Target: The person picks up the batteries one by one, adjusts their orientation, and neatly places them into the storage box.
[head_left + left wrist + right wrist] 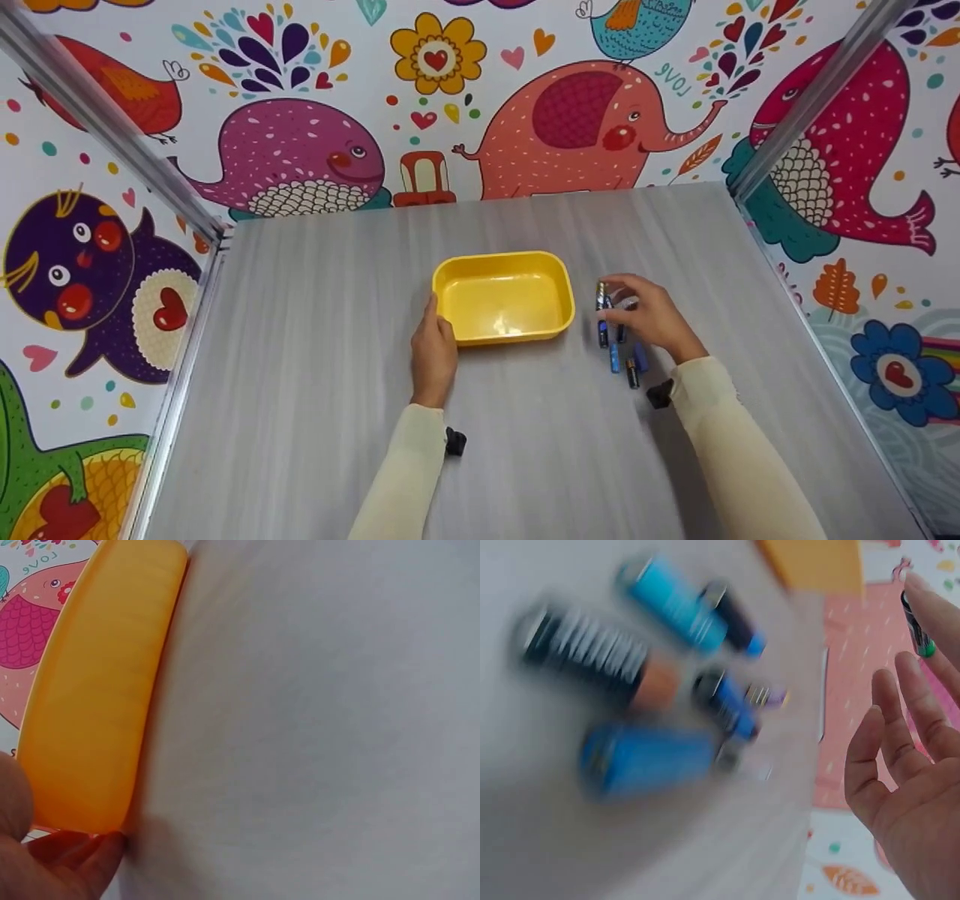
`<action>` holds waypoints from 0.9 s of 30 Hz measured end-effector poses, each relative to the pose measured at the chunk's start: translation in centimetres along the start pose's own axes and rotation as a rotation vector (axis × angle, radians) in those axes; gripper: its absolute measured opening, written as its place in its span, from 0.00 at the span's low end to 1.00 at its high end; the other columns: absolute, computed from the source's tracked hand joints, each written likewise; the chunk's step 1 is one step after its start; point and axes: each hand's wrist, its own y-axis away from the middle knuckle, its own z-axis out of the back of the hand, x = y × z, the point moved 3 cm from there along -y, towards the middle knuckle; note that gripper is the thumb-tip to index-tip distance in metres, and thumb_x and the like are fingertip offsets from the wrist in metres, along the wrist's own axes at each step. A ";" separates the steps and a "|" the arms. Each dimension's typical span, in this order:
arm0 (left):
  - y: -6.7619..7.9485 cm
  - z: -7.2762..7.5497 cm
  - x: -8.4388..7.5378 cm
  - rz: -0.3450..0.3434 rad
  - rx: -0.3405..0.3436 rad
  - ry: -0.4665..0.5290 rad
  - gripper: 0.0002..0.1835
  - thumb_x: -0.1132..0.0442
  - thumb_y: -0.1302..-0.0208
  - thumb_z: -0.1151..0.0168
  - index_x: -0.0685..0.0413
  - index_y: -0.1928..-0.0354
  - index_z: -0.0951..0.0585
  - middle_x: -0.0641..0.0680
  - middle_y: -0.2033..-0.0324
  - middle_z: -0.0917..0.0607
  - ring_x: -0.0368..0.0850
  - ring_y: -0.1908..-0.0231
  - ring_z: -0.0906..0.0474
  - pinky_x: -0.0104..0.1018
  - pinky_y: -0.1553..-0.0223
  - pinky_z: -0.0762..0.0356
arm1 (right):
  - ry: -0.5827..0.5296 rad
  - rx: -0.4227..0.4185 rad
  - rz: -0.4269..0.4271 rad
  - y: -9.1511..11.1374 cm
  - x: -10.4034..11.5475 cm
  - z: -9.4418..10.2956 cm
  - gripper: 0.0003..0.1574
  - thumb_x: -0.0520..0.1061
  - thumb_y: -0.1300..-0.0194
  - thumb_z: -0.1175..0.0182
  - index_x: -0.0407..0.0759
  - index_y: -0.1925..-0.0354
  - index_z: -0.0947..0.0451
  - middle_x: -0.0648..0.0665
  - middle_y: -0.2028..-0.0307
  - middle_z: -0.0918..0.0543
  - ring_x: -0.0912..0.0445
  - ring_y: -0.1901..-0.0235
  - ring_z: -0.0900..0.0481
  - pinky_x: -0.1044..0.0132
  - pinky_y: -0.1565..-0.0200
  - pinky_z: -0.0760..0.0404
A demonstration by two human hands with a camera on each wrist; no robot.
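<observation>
Gripping yellow tray (pixel 502 304) with left hand (pixel 433 358), pinching green-ended battery (pixel 915 624) with right hand (pixel 654 315)

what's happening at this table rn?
A person is handling small batteries. Their right hand pinches one battery, with a green end, just above the table. Their left hand rests against the left end of a yellow rectangular bin. The other batteries lie in a loose cluster on the table, to the right of the bin; the held one is not in the bin.
</observation>
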 end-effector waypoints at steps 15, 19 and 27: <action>0.2 -0.5 -0.2 0.043 -0.015 -0.048 0.29 0.59 0.21 0.53 0.43 0.21 0.37 0.52 0.30 0.24 0.46 0.44 0.21 0.46 0.38 0.23 | -0.083 0.011 0.125 -4.3 6.6 -6.2 0.35 0.53 0.44 0.23 0.54 0.39 0.20 0.46 0.52 0.17 0.49 0.53 0.18 0.47 0.44 0.17; 0.4 -0.6 -0.3 0.053 -0.018 -0.045 0.29 0.59 0.21 0.53 0.41 0.21 0.37 0.50 0.29 0.25 0.45 0.40 0.22 0.46 0.37 0.23 | -0.068 0.059 0.079 -5.4 7.5 -7.8 0.33 0.53 0.42 0.24 0.58 0.39 0.21 0.50 0.51 0.17 0.51 0.51 0.19 0.51 0.44 0.17; 0.2 -0.9 -0.1 0.023 -0.033 -0.050 0.28 0.59 0.22 0.53 0.43 0.22 0.36 0.51 0.29 0.24 0.48 0.37 0.22 0.47 0.39 0.22 | -0.077 0.121 0.067 -7.2 8.7 -10.5 0.33 0.51 0.41 0.24 0.53 0.38 0.20 0.52 0.50 0.16 0.49 0.49 0.20 0.52 0.42 0.19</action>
